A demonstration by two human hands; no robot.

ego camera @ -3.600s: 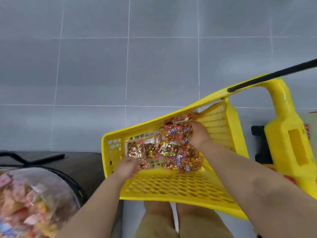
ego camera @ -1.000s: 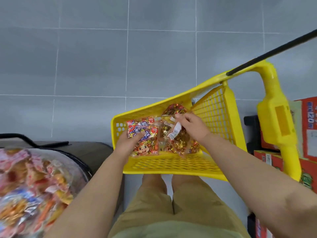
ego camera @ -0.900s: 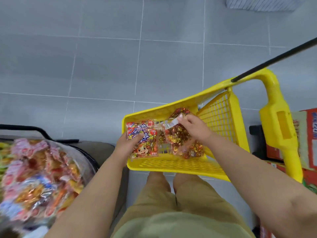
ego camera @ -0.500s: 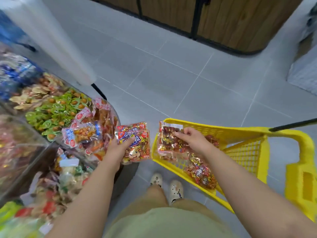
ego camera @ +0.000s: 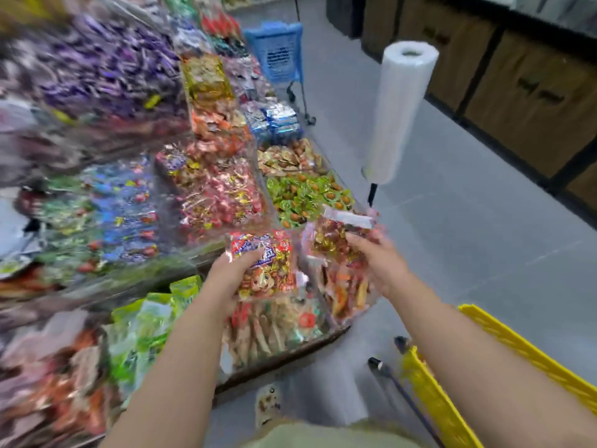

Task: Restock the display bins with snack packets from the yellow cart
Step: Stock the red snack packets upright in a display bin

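My left hand [ego camera: 231, 274] reaches forward over the display bins [ego camera: 223, 192], fingers [ego camera: 253, 254] curled around a red cartoon snack packet [ego camera: 268, 270]. Beside it, my raised right hand [ego camera: 382, 265] pinches a clear candy packet [ego camera: 334, 242]. The yellow cart [ego camera: 452, 402] stands lower right.

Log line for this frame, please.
left hand: holds cartoon packet | right hand: holds clear candy packet | both: over display bins | yellow cart: lower right

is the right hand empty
No, the right hand pinches a clear packet of red and gold sweets, while the left hand grips a cartoon-printed packet.
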